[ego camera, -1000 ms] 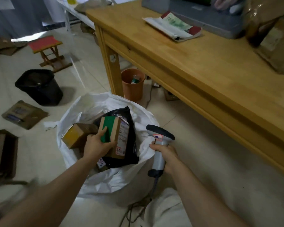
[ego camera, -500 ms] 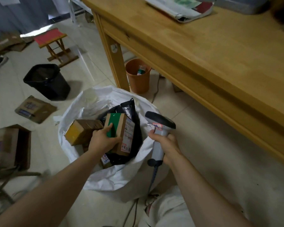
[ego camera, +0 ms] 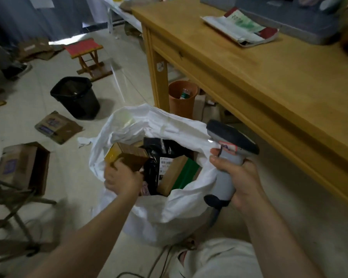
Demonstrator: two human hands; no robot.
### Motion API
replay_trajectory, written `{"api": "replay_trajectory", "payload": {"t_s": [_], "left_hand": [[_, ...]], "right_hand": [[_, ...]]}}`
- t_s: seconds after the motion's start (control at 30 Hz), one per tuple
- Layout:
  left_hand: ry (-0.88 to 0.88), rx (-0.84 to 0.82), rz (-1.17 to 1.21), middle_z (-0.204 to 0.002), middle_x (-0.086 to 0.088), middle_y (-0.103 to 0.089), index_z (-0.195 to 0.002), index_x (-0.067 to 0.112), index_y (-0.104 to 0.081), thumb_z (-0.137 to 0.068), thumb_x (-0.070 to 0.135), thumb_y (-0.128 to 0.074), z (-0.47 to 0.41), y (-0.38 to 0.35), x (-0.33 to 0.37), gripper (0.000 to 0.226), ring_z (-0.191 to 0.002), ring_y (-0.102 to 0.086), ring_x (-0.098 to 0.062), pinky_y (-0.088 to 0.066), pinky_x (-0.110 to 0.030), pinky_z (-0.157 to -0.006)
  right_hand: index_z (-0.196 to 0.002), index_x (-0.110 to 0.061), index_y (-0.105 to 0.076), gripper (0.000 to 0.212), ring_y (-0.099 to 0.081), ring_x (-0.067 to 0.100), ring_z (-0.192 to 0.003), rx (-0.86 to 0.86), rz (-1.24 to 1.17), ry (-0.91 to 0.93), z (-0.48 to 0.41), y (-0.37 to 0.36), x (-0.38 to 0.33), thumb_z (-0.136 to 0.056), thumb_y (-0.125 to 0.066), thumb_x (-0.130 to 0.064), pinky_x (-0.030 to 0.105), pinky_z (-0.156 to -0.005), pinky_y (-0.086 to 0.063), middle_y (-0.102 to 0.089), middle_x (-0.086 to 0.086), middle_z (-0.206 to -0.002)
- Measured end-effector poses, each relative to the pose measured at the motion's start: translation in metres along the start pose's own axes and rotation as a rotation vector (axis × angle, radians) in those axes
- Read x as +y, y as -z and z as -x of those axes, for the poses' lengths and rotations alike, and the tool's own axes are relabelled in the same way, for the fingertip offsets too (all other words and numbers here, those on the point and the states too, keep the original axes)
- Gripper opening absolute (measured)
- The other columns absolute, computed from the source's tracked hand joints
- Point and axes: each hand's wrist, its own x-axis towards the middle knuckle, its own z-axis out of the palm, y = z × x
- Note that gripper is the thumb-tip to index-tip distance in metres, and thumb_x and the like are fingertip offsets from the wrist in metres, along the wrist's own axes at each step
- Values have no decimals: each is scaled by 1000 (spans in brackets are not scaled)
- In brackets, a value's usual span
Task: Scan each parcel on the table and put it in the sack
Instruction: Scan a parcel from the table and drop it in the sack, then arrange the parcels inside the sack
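Because the sack (ego camera: 161, 209) stands open-mouthed on the floor just beside the leg at the desk's (ego camera: 269, 81) left end, parcels can drop from the near edge of the desk straight into it. The left hand (ego camera: 123, 178) reaches into that mouth and lies against the near end of a yellow-ended box (ego camera: 127, 155). Its fingers are hidden, so it cannot be told whether it grips the box or only touches it. The right hand (ego camera: 243, 181) is wrapped round the handle of the scanner (ego camera: 229, 149), held upright at the sack's right rim, probably ready for the next label.

Three parcels show in the sack: the yellow-ended box, a black bag (ego camera: 157, 155) with a white label, and a green-taped box (ego camera: 179, 173) tilted toward the right wall. One white packet (ego camera: 241, 27) lies near the desk's far edge, likely awaiting its scan. There is one scanner and one sack.
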Motion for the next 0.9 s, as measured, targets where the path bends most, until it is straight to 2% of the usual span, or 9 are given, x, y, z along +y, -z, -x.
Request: {"api": "replay_trajectory", "payload": {"t_s": [0.1, 0.17, 0.33, 0.5, 0.57, 0.63, 0.7, 0.77, 0.9], "left_hand": [[590, -194, 301, -149, -20, -25, -146, 7, -22, -76, 39, -79, -17, -1, -48, 95, -134, -31, -39, -36, -49, -107], [725, -434, 596, -133, -21, -46, -140, 3, -33, -78, 35, -79, -23, 0, -65, 84, -118, -51, -39, -46, -47, -91], [576, -307, 627, -105, -23, -61, -112, -9, -56, -79, 8, -71, -40, 28, -43, 40, -100, -63, -38, -53, -39, -86], [508, -192, 778, -84, -17, -55, -71, -3, -53, -76, -8, -64, -15, 83, -83, 13, -78, -55, -31, -47, -33, -69], [606, -236, 789, -77, -16, -52, -72, -1, -50, -81, -9, -59, 7, 83, -121, 15, -68, -51, -28, -42, -31, -65], [700, -371, 798, -78, -15, -54, -91, -4, -53, -84, -2, -62, 17, 77, -147, 11, -64, -50, -23, -41, -30, -63], [685, -463, 819, -89, -18, -60, -111, -6, -54, -81, 11, -71, 7, 66, -154, 38, -68, -56, -25, -46, -32, -60], [561, -420, 829, -92, -20, -60, -113, -9, -55, -81, 11, -73, -10, 62, -133, 42, -75, -59, -30, -51, -37, -65], [204, -301, 788, -95, -19, -57, -96, 2, -58, -86, 2, -64, -13, 90, -54, 12, -88, -55, -31, -49, -44, -86]], "right_hand": [[-87, -20, -68, 41, -65, 30, -95, 69, -8, -34, 3, 4, 7, -48, -81, -20, 49, -90, -52, -71, 5, -95], [-88, -18, -67, 38, -65, 30, -94, 92, 13, -31, 6, 6, 8, -53, -81, -18, 47, -87, -53, -70, 5, -94], [-92, -16, -65, 29, -64, 33, -98, 116, 30, -43, 7, 6, 7, -68, -81, -10, 50, -92, -51, -69, 10, -103], [-101, -10, -69, 46, -66, 31, -95, 12, 23, -61, 19, -16, 12, -58, -84, -11, 48, -89, -53, -71, 12, -103], [-107, -9, -68, 62, -66, 30, -94, -26, 26, -64, 27, -22, 17, -49, -86, -17, 46, -85, -55, -71, 10, -102], [-99, -10, -68, 43, -66, 28, -90, -23, 77, -49, 34, -25, 19, -59, -84, -11, 41, -79, -55, -71, 9, -96], [-86, -17, -63, 24, -63, 26, -86, 14, 145, -35, 41, -24, 18, -71, -80, -9, 38, -77, -52, -67, 6, -90], [-80, -20, -57, 24, -61, 25, -83, 45, 188, -27, 47, -22, 13, -74, -78, -11, 39, -78, -50, -63, 4, -85], [-91, -13, -63, 29, -64, 31, -88, 58, 134, -32, 65, -19, 1, -69, -82, -15, 47, -86, -53, -67, 12, -93]]}}
